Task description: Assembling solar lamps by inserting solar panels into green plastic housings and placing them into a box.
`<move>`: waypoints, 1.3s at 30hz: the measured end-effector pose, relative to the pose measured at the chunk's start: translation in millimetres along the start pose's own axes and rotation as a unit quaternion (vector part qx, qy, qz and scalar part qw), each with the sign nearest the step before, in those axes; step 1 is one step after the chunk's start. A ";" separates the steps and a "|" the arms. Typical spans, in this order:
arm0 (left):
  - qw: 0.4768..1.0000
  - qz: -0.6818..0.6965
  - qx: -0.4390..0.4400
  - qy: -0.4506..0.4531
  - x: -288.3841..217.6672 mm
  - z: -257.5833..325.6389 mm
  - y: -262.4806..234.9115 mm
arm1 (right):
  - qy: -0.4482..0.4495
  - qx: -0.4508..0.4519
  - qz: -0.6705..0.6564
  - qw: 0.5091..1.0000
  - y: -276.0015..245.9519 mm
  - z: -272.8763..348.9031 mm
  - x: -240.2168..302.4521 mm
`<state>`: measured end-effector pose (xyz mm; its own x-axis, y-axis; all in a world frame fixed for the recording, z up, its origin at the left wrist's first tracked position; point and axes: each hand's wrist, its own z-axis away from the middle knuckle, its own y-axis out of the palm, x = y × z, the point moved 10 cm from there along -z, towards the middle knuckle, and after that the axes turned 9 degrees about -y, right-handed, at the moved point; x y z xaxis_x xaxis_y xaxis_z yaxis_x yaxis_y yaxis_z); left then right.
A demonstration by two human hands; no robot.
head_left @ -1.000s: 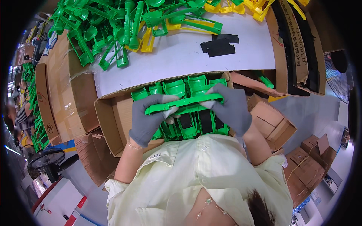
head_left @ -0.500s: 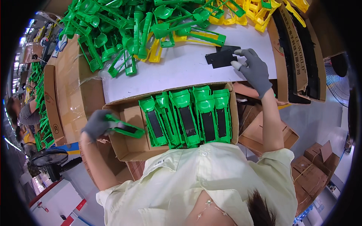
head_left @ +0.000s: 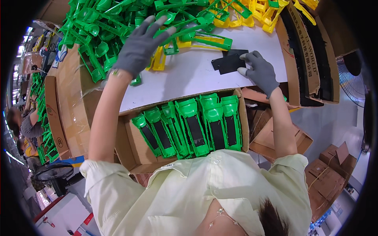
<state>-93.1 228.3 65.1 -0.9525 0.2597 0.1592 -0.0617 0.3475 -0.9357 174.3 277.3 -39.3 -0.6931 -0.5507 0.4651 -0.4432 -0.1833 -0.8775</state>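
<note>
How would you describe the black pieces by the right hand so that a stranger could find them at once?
Start at the white table, beyond the open cardboard box of green parts. On its bare right side, below the green and yellow heap, the gloved right hand touches flat black pieces. They are the only dark, flat things on the white surface.

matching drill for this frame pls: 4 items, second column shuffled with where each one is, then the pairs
Things:
1. left hand
2. right hand
3. black pads
4. cardboard box

Places:
A. under the right fingertips, on the white table
B. spread open over the pile of green parts
C. at the near table edge, holding a row of green pieces
D. resting on the black pads

Pairs: 1-B, 2-D, 3-A, 4-C
</note>
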 end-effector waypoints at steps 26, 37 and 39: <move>0.561 0.754 0.130 -0.315 -18.4 56.7 34.3 | 0.071 -0.119 -0.430 0.892 -53.8 37.8 77.3; 0.366 0.833 0.171 -0.377 -89.7 107.9 29.5 | 0.091 -0.026 -0.366 0.926 -32.2 39.9 113.3; 0.357 0.831 0.178 -0.389 -95.0 110.7 30.7 | 0.010 -0.036 -0.261 0.965 -42.9 39.1 126.8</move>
<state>-37.5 114.5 -13.6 0.4504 -0.5360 -0.7140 0.8784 0.1230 0.4618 127.7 183.5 52.8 -0.3747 -0.3827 0.8445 -0.7724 -0.3750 -0.5126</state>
